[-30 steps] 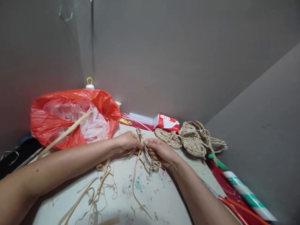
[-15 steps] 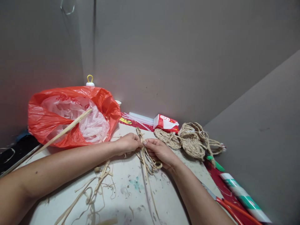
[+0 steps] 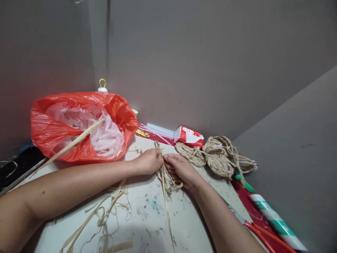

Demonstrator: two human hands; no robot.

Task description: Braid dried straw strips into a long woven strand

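Both hands meet over the white tabletop (image 3: pixel 137 218) at a bundle of twisted straw cord (image 3: pixel 168 182). My left hand (image 3: pixel 150 161) is closed on the bundle's upper part, its fingertips curled around it. From the right, my right hand (image 3: pixel 181 168) pinches the bundle with thumb and forefinger, its other fingers curled below. A long flat straw strip (image 3: pixel 166 203) hangs from between the hands toward the front of the table. The exact hold at the fingertips is partly hidden.
Loose straw strips (image 3: pixel 102 218) lie front left. A red plastic bag (image 3: pixel 84 160) with a long straw stalk (image 3: pixel 76 142) stands behind my left arm. Woven straw pieces (image 3: pixel 218 161), a tissue pack (image 3: pixel 193 137), orange-handled scissors (image 3: pixel 259 235) and a green-white roll (image 3: pixel 276 221) lie right.
The two hands stay close together on the straw bundle. My left fingers have turned slightly more over it. The whole view has shifted a little.
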